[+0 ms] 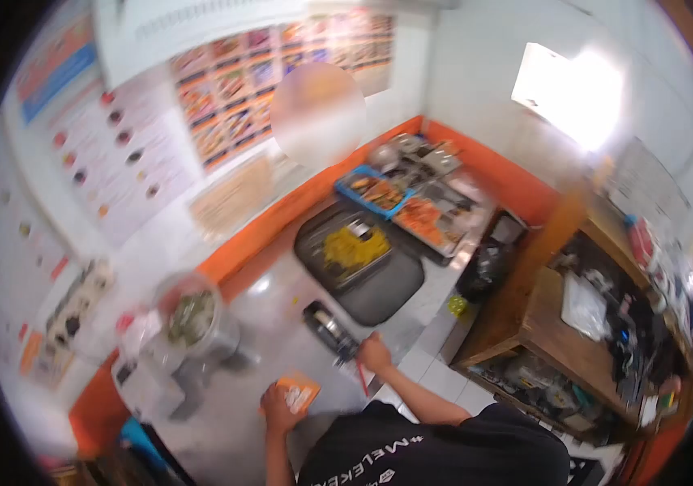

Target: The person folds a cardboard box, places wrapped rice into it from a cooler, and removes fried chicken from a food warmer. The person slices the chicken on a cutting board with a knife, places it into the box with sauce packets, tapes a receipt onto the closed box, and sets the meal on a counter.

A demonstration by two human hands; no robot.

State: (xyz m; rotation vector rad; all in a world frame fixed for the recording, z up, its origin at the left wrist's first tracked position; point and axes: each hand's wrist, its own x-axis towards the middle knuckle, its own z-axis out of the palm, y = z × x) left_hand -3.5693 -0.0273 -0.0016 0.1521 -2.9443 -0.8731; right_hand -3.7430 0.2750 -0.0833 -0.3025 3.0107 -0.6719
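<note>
On the grey metal counter, my left hand is closed on the near edge of an orange packet with white print. My right hand is closed at the near end of a long black object with a pale, shiny middle; blur hides its exact kind. Just below the right fingers a thin red stick sticks out, and I cannot make out what it belongs to. Farther up is a black tray with yellow shredded food and a metal utensil in it.
A blue tray and a metal tray of orange food stand at the back. A clear tub of greenish contents is at left, near a white device. A wooden shelf stands at right.
</note>
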